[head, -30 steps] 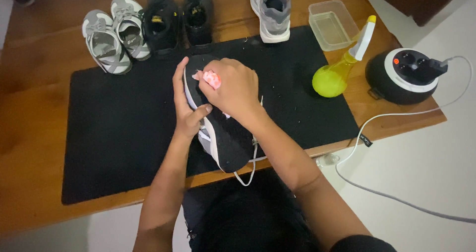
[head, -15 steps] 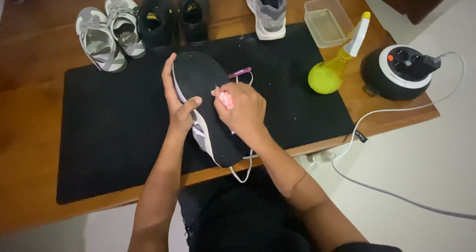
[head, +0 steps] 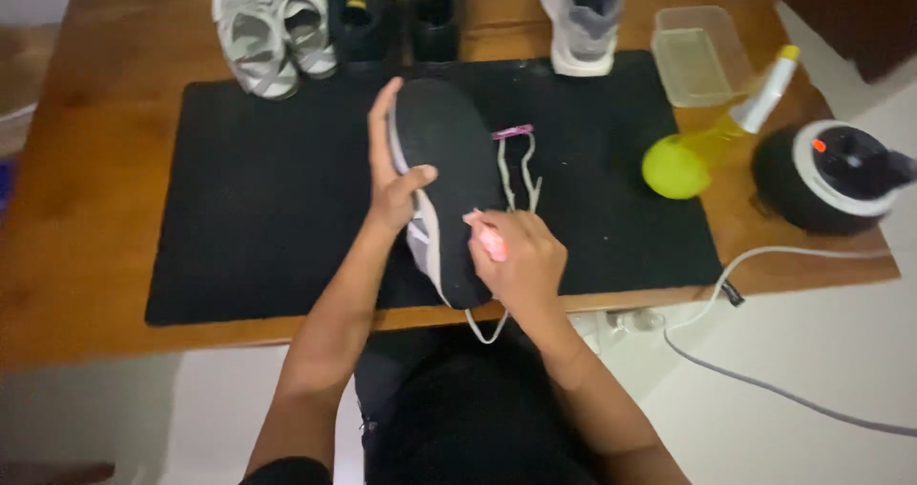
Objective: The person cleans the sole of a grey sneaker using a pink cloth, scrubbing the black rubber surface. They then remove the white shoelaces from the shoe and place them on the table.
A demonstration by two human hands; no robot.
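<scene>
- Shoe (head: 449,175), black, sole up, is held tilted over the black mat (head: 239,208); it is judged light, with a stiff sole.
- Left hand (head: 396,184) is spread, clasping the shoe's side.
- Right hand (head: 521,261) is closed, pinching a pink brush (head: 490,242) at the heel end.
- Loose laces (head: 521,170) are judged floppy; a grip on the sole edges is advised.

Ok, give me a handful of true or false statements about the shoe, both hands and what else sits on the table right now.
1. The left hand grips the black shoe by its side. True.
2. The right hand is empty. False: it holds a small pink tool against the shoe.
3. The shoe is held over a black mat. True.
4. The yellow-green spray bottle stands on the person's left. False: it is on the right, beside the round black appliance.
5. The clear plastic container sits on the mat. False: on bare wood.
</scene>
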